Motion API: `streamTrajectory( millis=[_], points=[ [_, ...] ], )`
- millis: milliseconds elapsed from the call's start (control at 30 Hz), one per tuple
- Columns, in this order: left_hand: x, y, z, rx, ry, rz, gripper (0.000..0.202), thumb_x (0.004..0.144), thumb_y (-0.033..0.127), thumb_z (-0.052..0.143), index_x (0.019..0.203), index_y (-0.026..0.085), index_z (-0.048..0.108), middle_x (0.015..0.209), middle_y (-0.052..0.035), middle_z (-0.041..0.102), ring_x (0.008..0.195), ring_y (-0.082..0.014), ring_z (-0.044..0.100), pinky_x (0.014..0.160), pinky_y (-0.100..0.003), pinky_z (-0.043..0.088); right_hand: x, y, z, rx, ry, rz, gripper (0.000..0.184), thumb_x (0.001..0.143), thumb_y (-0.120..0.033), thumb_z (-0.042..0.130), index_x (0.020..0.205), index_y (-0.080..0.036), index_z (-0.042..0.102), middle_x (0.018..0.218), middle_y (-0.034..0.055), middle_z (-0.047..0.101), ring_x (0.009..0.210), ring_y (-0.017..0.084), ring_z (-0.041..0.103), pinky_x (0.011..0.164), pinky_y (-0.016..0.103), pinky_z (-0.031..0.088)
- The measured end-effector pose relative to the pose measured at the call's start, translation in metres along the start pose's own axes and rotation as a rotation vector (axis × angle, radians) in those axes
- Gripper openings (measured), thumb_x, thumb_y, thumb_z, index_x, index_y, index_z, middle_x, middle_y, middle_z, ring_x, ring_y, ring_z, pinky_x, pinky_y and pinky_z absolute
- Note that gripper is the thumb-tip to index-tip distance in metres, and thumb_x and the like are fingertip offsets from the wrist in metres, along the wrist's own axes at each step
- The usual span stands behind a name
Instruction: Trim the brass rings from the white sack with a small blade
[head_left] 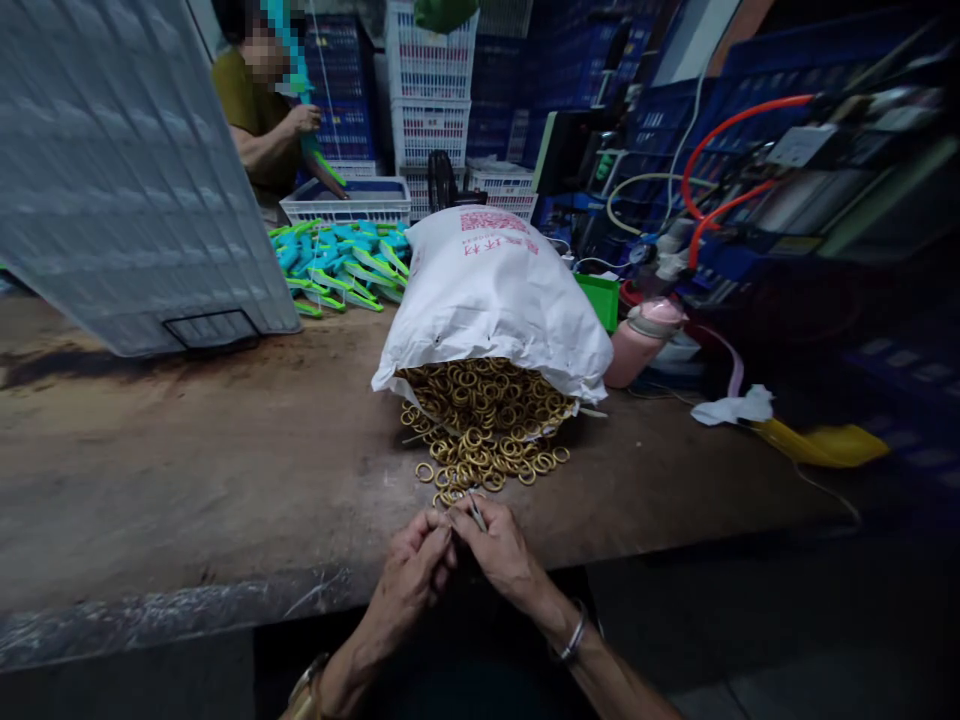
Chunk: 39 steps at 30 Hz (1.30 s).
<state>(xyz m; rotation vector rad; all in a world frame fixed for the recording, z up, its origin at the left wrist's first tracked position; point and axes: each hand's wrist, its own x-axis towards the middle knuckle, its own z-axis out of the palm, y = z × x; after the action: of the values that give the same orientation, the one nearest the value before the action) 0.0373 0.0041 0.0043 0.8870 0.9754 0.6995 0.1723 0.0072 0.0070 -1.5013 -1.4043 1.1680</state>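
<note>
My left hand (420, 562) is closed in a pinch at the table's front edge; what its fingertips hold, if anything, is too small to make out. Touching or nearly touching it, my right hand (501, 552) is closed around a thin, grey, pointed metal tool (477, 514). Just beyond the fingertips lies a spill of brass-coloured rings (487, 460). They pour from the open mouth of a white woven sack (495, 300) that lies on its side with red print on top.
The wooden table (187, 470) runs left under a tall grey plastic crate (150, 180). Turquoise and green handled tools (337, 265) lie piled behind, near another person (259, 120). A pink bottle (645, 340), yellow wrapper (832, 444) and orange hoses (697, 170) are at right.
</note>
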Motion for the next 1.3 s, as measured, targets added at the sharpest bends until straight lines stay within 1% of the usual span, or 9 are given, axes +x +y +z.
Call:
streamTrajectory(
  millis=[200, 300, 400, 567, 767, 967, 1067, 1133, 1300],
  points=[
    [0.001, -0.002, -0.001, -0.078, -0.003, 0.017, 0.034, 0.076, 0.051, 0.053, 0.072, 0.018, 0.044, 0.055, 0.0070, 0.043, 0.039, -0.0035, 0.028, 0.035, -0.015, 0.019, 0.003, 0.001, 0.000, 0.024, -0.015, -0.022, 0.029, 0.083, -0.038, 0.041, 0.066, -0.017, 0.052, 0.055, -0.0036, 0.046, 0.054, 0.009, 0.042, 0.053, 0.020, 0.035],
    [0.000, -0.001, -0.001, -0.106, 0.006, 0.033, 0.034, 0.076, 0.051, 0.053, 0.074, 0.019, 0.043, 0.059, 0.0066, 0.045, 0.039, -0.0032, 0.029, 0.035, -0.015, 0.020, 0.002, 0.006, -0.001, -0.142, 0.040, -0.048, 0.024, 0.084, -0.032, 0.039, 0.070, -0.017, 0.053, 0.058, -0.0025, 0.049, 0.055, 0.010, 0.044, 0.054, 0.020, 0.034],
    [-0.001, 0.002, 0.000, -0.084, 0.021, 0.046, 0.035, 0.075, 0.053, 0.054, 0.075, 0.019, 0.042, 0.059, 0.0067, 0.045, 0.040, -0.0033, 0.030, 0.037, -0.015, 0.021, -0.003, 0.011, 0.000, -0.337, -0.042, -0.137, 0.015, 0.080, -0.017, 0.040, 0.072, -0.018, 0.053, 0.061, -0.0020, 0.051, 0.056, 0.010, 0.045, 0.055, 0.020, 0.031],
    [0.000, 0.005, 0.001, -0.073, 0.058, 0.058, 0.040, 0.069, 0.056, 0.058, 0.075, 0.019, 0.042, 0.057, 0.0072, 0.044, 0.041, -0.0036, 0.028, 0.039, -0.017, 0.020, -0.007, 0.011, 0.003, -0.522, -0.108, -0.201, 0.020, 0.066, -0.003, 0.039, 0.072, -0.019, 0.050, 0.061, -0.0016, 0.051, 0.056, 0.011, 0.044, 0.055, 0.021, 0.027],
    [0.002, 0.000, -0.001, -0.011, 0.071, 0.111, 0.038, 0.071, 0.055, 0.056, 0.072, 0.019, 0.042, 0.058, 0.0062, 0.044, 0.042, -0.0046, 0.029, 0.041, -0.019, 0.022, -0.005, 0.007, 0.001, -0.564, -0.134, -0.165, 0.024, 0.064, -0.003, 0.038, 0.077, -0.018, 0.051, 0.065, 0.0002, 0.055, 0.059, 0.012, 0.046, 0.056, 0.021, 0.028],
    [0.002, -0.010, -0.006, 0.047, 0.058, 0.237, 0.033, 0.077, 0.049, 0.054, 0.071, 0.018, 0.043, 0.060, 0.0048, 0.044, 0.048, -0.0058, 0.034, 0.045, -0.018, 0.026, -0.007, 0.003, 0.000, -0.538, -0.201, -0.157, 0.030, 0.064, -0.001, 0.038, 0.082, -0.018, 0.053, 0.067, 0.0003, 0.057, 0.059, 0.012, 0.048, 0.056, 0.021, 0.028],
    [-0.005, -0.009, -0.004, 0.056, 0.039, 0.218, 0.034, 0.078, 0.049, 0.052, 0.069, 0.018, 0.043, 0.057, 0.0055, 0.044, 0.046, -0.0049, 0.033, 0.043, -0.017, 0.026, -0.008, 0.005, -0.005, -0.617, -0.169, -0.082, 0.036, 0.062, 0.000, 0.040, 0.089, -0.018, 0.055, 0.068, 0.0009, 0.059, 0.060, 0.012, 0.050, 0.056, 0.022, 0.027],
    [-0.011, -0.005, 0.000, 0.022, -0.005, 0.154, 0.033, 0.078, 0.049, 0.052, 0.070, 0.019, 0.042, 0.056, 0.0061, 0.045, 0.041, -0.0036, 0.031, 0.039, -0.016, 0.023, -0.007, 0.009, -0.011, -0.678, -0.105, -0.005, 0.033, 0.067, -0.002, 0.040, 0.091, -0.018, 0.056, 0.067, 0.0014, 0.060, 0.059, 0.013, 0.051, 0.055, 0.022, 0.027],
    [-0.016, 0.004, 0.003, -0.242, -0.097, -0.004, 0.029, 0.079, 0.047, 0.053, 0.075, 0.019, 0.045, 0.058, 0.0051, 0.049, 0.038, -0.0033, 0.031, 0.034, -0.015, 0.020, -0.001, 0.017, -0.027, -0.774, 0.106, 0.069, 0.022, 0.079, -0.011, 0.042, 0.092, -0.020, 0.057, 0.072, 0.0027, 0.063, 0.064, 0.014, 0.056, 0.055, 0.023, 0.027]
  ],
)
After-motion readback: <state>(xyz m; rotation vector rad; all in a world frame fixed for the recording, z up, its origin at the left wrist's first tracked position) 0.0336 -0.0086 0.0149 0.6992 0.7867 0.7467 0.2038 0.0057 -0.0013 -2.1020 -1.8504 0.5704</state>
